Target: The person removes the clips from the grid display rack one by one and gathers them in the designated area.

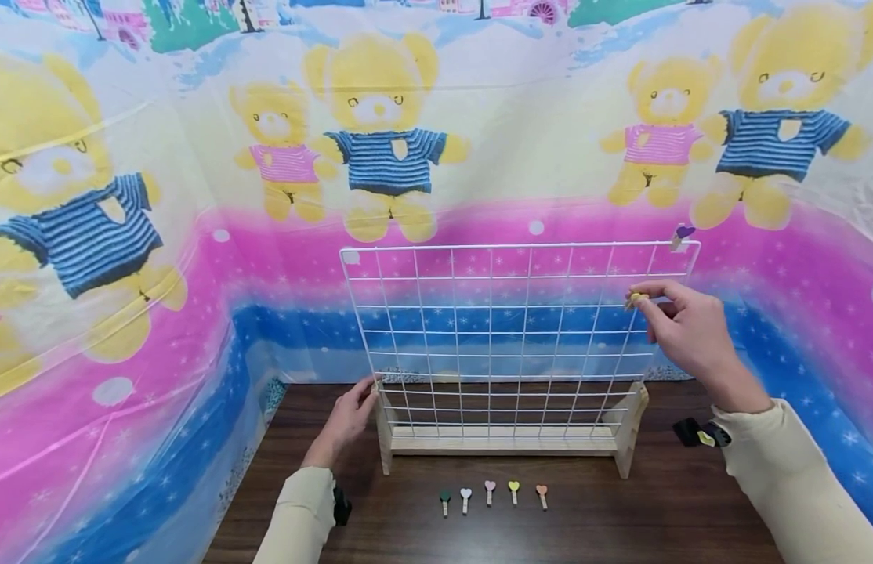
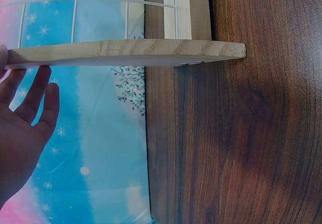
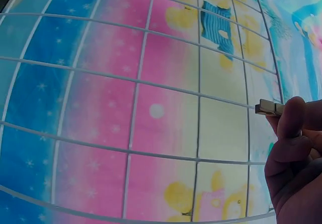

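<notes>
In the head view, the right hand (image 1: 690, 325) pinches a small wooden clothespin (image 1: 631, 301) with a yellow top between thumb and fingertips. It is held at the right part of a white wire grid (image 1: 490, 332). The right wrist view shows the clothespin's wooden jaws (image 3: 268, 107) pointing toward the wires, its other end hidden by the fingers. Low on the left, the left hand (image 1: 348, 419) touches the side board (image 2: 126, 50) of the wooden stand with fairly straight fingers (image 2: 37, 93). A clothespin with a purple heart (image 1: 683, 233) is clipped at the grid's top right corner.
On the dark wood table (image 1: 324, 517), in front of the stand, lies a row of heart clothespins: green (image 1: 445, 497), white (image 1: 466, 495), pink (image 1: 490, 487), yellow (image 1: 514, 487) and orange (image 1: 542, 492). A bear-print cloth (image 1: 507, 172) hangs behind and along both sides.
</notes>
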The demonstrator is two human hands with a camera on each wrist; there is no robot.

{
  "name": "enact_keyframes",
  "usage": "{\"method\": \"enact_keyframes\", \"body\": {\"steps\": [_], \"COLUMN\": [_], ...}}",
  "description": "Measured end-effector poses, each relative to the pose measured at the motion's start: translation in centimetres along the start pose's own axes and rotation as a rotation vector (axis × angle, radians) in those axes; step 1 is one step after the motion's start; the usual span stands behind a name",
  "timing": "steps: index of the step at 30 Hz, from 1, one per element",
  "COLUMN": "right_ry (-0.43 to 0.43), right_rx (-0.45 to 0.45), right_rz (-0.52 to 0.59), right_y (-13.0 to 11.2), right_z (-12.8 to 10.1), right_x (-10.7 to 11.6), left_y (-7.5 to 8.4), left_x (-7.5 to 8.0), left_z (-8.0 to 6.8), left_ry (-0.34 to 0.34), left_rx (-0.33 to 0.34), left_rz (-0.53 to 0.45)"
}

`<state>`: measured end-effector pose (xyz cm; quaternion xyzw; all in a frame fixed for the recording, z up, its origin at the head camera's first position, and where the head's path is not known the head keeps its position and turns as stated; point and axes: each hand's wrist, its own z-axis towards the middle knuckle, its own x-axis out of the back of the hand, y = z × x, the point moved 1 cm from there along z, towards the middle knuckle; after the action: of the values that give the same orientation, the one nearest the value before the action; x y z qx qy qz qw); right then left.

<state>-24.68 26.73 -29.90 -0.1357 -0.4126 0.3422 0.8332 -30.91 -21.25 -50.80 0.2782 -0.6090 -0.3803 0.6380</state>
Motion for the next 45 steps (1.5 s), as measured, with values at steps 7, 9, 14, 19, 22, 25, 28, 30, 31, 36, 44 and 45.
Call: {"method": "enact_keyframes", "body": {"steps": [7, 9, 14, 19, 22, 25, 28, 30, 31, 36, 44, 45], "right_ry": [-0.063, -0.088, -0.138, -0.202, -0.233, -0.253, -0.28, -0.299, -0.308, -0.374, -0.424, -0.431], "right_rx": [0.016, 0.003, -0.034, -0.098, -0.137, -0.165, -0.19, -0.212, -0.223, -0.291, -0.253, -0.241], "right_rz": [-0.02, -0.025, -0.035, -0.047, -0.047, -0.042, -0.024, -0.008, 0.002, 0.059, 0.096, 0.089], "right_y": [1.3, 1.7, 2.5, 3.2, 3.9, 4.8, 5.9, 6.7, 7.0, 8.8, 11.2, 11.5], "right_z": [-2.2, -3.0, -4.6, -6.3, -7.2, -8.2, -9.5, -10.4, -10.8, -12.9, -15.7, -16.1], "right_x": [-1.3, -1.8, -2.9, -4.2, -5.0, -6.1, -7.4, -8.3, -8.7, -10.8, -13.8, -14.1], "left_y": [0.2, 0.2, 0.2, 0.2, 0.3, 0.4, 0.4, 0.4, 0.4, 0.3, 0.2, 0.2], "left_x": [0.2, 0.2, 0.2, 0.3, 0.3, 0.3, 0.3, 0.3, 0.2, 0.1, 0.1, 0.1], "left_z": [-0.1, -0.1, 0.0, 0.0, 0.0, -0.1, -0.1, 0.0, 0.0, 0.1, -0.1, -0.1], "left_ry": [0.0, 0.001, -0.003, -0.002, -0.003, -0.006, 0.001, 0.003, 0.002, -0.002, -0.001, 0.0], "left_rx": [0.0, 0.003, 0.005, -0.004, -0.006, -0.002, 0.004, 0.005, 0.005, 0.006, 0.003, 0.0], "left_rz": [0.008, 0.007, 0.006, 0.008, 0.009, 0.014, 0.015, 0.019, 0.02, 0.012, 0.005, 0.008]}}
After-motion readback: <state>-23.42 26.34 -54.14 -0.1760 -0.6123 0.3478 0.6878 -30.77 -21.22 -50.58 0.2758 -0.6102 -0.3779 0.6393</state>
